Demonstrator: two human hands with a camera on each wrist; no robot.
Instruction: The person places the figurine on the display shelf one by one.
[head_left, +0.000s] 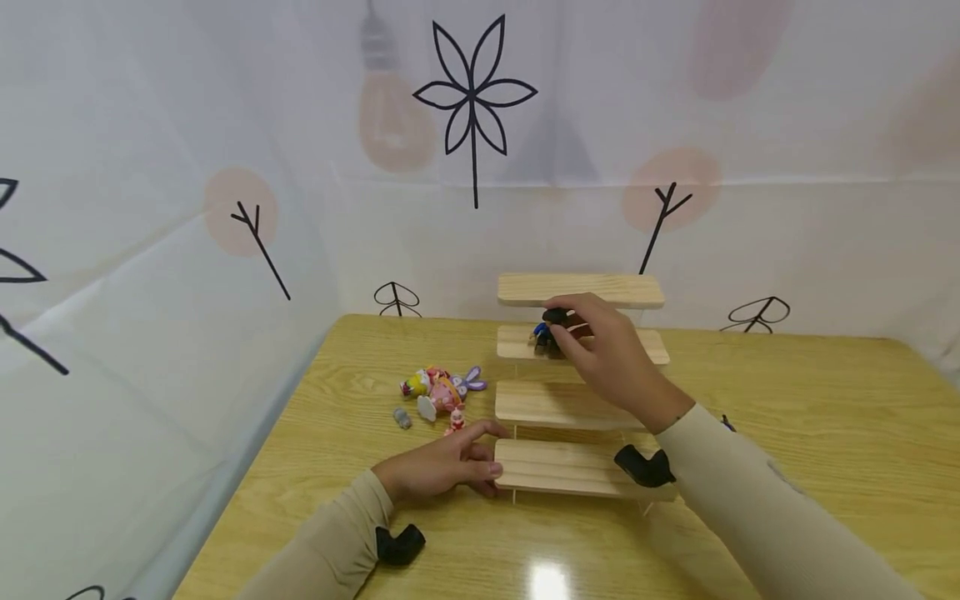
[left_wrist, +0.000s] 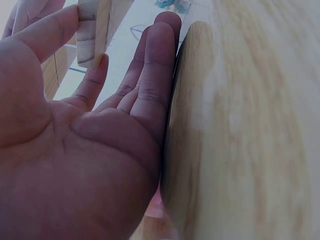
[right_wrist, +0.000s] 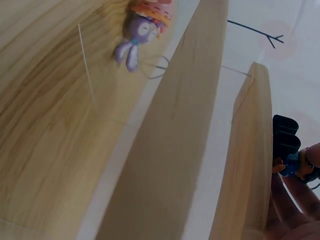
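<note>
A small figurine [head_left: 550, 336] with a black top, blue body and dark legs is at the second-highest board of a four-tier wooden display stand [head_left: 577, 287]. My right hand [head_left: 617, 360] pinches it by its upper part. In the right wrist view, the figurine's black feet [right_wrist: 286, 135] are right at the board's surface. Down at the lowest board [head_left: 577, 467], my left hand [head_left: 447, 462] grips the left end. The left wrist view has that board end [left_wrist: 92, 35] between the thumb and a finger, while other fingers stretch out along the tabletop [left_wrist: 235, 125].
Left of the stand lie several toy figures, among them a purple long-eared one [head_left: 471, 380], a pink one [head_left: 444, 394] and a small grey one [head_left: 402, 417]. A small red-and-white figure [head_left: 456, 419] is close to my left hand. Behind the table hangs a patterned white cloth [head_left: 300, 125].
</note>
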